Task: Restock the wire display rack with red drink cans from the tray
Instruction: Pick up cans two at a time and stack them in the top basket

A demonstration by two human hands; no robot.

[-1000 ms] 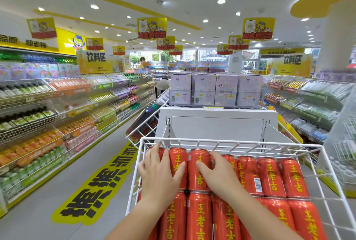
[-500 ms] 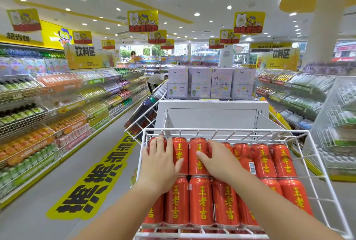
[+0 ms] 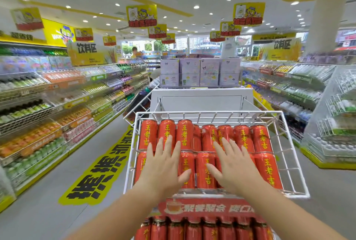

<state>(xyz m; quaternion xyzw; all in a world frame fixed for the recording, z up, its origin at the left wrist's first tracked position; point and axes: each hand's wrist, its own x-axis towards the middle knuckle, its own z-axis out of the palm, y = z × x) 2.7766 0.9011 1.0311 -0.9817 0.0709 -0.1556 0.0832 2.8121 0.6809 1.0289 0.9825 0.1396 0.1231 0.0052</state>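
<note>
We see the left hand [image 3: 163, 164] and right hand [image 3: 234, 164] palm-down, fingers [image 3: 168, 145] straight and spread, holding nothing. Under the fingers lie red cans [image 3: 205, 170] in the wire rack [image 3: 208, 112].

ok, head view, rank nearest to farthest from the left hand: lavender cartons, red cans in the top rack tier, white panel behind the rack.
1. the red cans, under the left hand, in the wire display rack.
2. the white panel, just behind the rack.
3. the lavender cartons, stacked beyond the panel, up the aisle.
</note>
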